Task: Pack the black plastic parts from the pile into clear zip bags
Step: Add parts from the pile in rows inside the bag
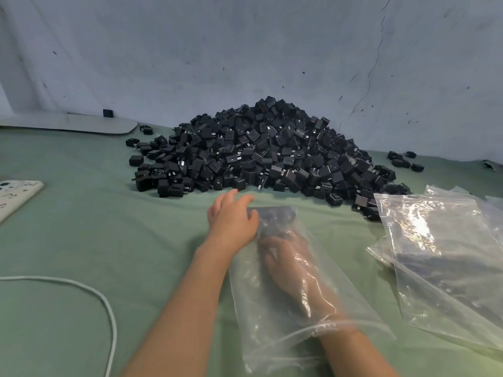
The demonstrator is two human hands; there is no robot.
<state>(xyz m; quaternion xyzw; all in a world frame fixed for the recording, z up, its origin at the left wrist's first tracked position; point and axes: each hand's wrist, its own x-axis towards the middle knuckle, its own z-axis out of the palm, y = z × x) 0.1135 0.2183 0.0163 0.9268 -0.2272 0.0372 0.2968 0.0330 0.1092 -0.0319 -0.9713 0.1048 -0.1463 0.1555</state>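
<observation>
Left hand (231,216) on zip bag (253,336), right hand (288,263) inside, pile (258,148) edge just beyond

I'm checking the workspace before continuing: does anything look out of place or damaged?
A few stray parts lie apart from the pile on its right; a lone part sits on the white board at left. A thin crack runs down the wall.

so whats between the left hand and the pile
Just a narrow strip of bare green cloth separates the left hand from the pile, per the head view.
</observation>
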